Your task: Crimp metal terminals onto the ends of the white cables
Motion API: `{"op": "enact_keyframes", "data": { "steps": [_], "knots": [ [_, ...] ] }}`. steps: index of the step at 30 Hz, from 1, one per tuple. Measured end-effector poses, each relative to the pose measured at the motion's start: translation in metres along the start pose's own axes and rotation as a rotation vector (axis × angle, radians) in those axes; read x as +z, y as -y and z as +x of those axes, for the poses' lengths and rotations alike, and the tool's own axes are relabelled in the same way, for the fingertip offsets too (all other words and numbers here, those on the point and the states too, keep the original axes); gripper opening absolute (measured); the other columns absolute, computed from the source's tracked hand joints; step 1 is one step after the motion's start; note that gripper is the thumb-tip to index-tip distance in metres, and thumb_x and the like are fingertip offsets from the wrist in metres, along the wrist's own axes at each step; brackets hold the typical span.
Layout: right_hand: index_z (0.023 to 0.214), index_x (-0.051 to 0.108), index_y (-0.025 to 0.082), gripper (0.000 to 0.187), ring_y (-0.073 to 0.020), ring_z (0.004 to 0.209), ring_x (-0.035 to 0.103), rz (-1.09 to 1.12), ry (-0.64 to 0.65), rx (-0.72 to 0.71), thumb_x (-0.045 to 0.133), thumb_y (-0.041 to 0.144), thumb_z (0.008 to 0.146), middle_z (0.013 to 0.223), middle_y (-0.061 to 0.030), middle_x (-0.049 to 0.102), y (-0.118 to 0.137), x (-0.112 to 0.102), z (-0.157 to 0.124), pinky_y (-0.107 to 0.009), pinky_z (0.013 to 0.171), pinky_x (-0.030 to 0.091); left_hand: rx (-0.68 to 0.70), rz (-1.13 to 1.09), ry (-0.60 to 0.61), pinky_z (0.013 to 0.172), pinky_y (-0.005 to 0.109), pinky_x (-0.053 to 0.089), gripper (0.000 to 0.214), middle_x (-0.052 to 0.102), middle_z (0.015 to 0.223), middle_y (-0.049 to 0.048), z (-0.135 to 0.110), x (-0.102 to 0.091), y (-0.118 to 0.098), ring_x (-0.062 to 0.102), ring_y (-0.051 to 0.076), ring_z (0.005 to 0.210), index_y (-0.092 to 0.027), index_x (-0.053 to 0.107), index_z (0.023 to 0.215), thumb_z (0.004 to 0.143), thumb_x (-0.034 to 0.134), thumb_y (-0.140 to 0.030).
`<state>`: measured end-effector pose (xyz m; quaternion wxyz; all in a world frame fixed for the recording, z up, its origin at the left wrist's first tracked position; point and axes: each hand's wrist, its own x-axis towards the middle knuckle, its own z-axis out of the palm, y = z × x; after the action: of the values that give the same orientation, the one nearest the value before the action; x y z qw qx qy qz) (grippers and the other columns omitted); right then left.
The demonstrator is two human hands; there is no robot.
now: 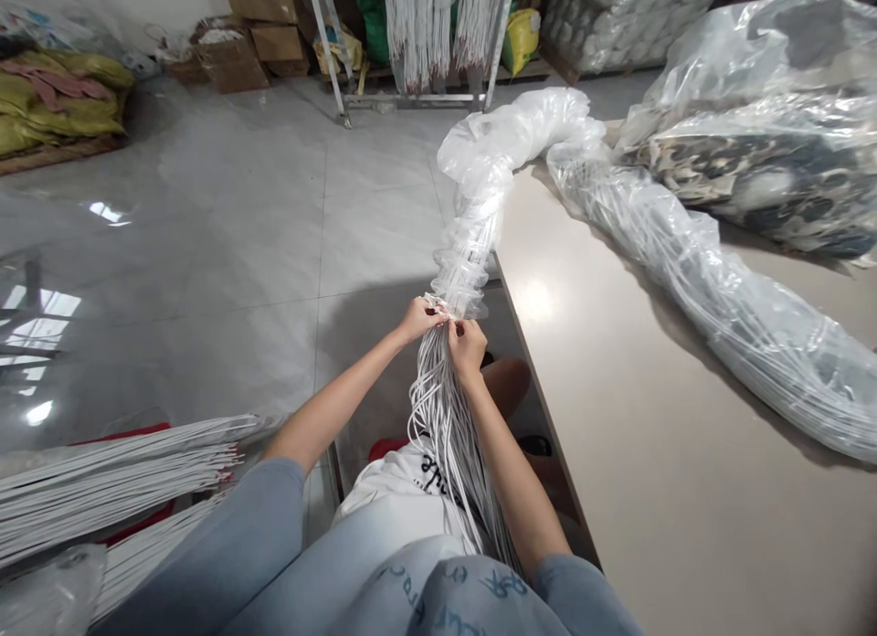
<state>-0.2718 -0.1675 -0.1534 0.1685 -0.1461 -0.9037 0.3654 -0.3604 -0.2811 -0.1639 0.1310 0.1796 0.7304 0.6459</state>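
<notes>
1. The person sits at the corner of the counter [617,389], both bare arms stretched forward over the lap.
2. The left hand [419,321] is pinched shut on the bunched lower mouth of a clear plastic sleeve [480,197], right where the cords come out of it.
3. The right hand [467,344] is just beside the left, almost touching it, with its fingers clenched around the top of the bundle of white cords [438,408].
4. That bundle hangs down from the two hands between the forearms, fanning a little and falling onto the person's white shirt and blue sleeves.
5. Above the hands the sleeve rises crumpled and ribbed, then arches over onto the far edge of the counter.
6. On the counter, from the far edge toward its near right side, lies a long plastic bag of cords [719,289], packed full.
7. Behind it sits a large clear bag [767,170] holding something dark and patterned; I cannot make out what.
8. Low on the left, more loose cord bundles [116,476] lie in straight sheaves over something red.
9. The grey tiled floor [239,216] is glossy; at its far side stands a metal rack [425,33] hung with white cords, with cardboard boxes [233,56] and yellow sacks [61,106] to its left.
</notes>
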Motion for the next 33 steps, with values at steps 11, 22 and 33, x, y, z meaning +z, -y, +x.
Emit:
{"op": "enact_keyframes", "data": {
  "steps": [11, 22, 33],
  "knots": [
    [0.064, 0.054, 0.017, 0.026, -0.0157, 0.057, 0.05, -0.073, 0.095, 0.036, 0.041, 0.027, 0.084, 0.065, -0.0073, 0.062, 0.011, -0.002, 0.003, -0.026, 0.057, 0.029, -0.073, 0.013, -0.032, 0.049, 0.021, 0.044, 0.012, 0.06, 0.052, -0.0001, 0.001, 0.004, -0.002, 0.054, 0.01, 0.048, -0.009, 0.065, 0.063, 0.063, 0.071, -0.02],
    [0.059, 0.045, 0.019, 0.02, -0.0137, 0.056, 0.041, -0.018, 0.138, -0.08, 0.042, 0.022, 0.079, 0.058, -0.0023, 0.05, -0.016, 0.001, -0.013, -0.025, 0.056, 0.029, -0.143, 0.26, -0.301, 0.058, 0.025, 0.044, 0.014, 0.061, 0.052, 0.0002, -0.007, 0.01, -0.006, 0.058, 0.014, 0.053, -0.013, 0.063, 0.058, 0.071, 0.064, -0.017],
    [0.062, 0.042, 0.019, 0.023, -0.0126, 0.06, 0.042, 0.036, 0.219, -0.169, 0.038, 0.024, 0.084, 0.064, -0.0008, 0.048, -0.032, 0.004, -0.011, -0.024, 0.06, 0.032, -0.123, 0.338, -0.403, 0.066, 0.027, 0.045, 0.014, 0.065, 0.066, 0.0037, -0.007, 0.021, 0.001, 0.06, 0.016, 0.068, -0.015, 0.064, 0.065, 0.077, 0.057, -0.019]
  ]
}}
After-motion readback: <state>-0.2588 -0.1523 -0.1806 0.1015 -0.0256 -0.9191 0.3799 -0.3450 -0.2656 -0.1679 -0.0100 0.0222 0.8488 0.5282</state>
